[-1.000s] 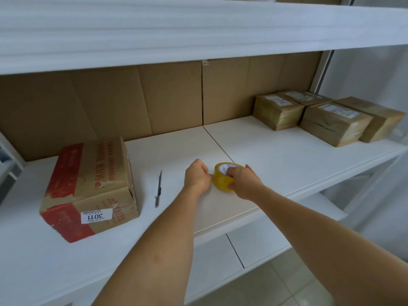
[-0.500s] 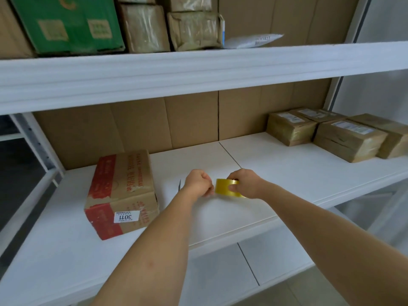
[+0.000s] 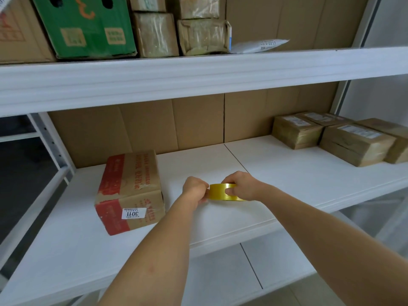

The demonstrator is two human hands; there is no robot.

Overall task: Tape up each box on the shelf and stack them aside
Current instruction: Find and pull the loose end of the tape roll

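A yellow tape roll (image 3: 217,191) is held just above the white middle shelf (image 3: 287,173), near its front. My right hand (image 3: 240,185) grips the roll, thumb across its outer face. My left hand (image 3: 195,188) pinches at the roll's left edge with curled fingers. A cardboard box with red bands and a "3011" label (image 3: 130,191) lies on the shelf to the left of my hands. Several taped brown boxes (image 3: 344,138) sit together at the shelf's far right.
The upper shelf (image 3: 198,71) carries a green box (image 3: 86,25), wrapped parcels (image 3: 178,29) and a white mailer (image 3: 258,45). Cardboard sheets line the back. A lower shelf (image 3: 220,279) shows below the front edge.
The view has tilted up, bringing the upper shelf's boxes into sight. The tape roll has been turned from lying tilted to edge-on between both hands. The pen beside the box is now hidden.
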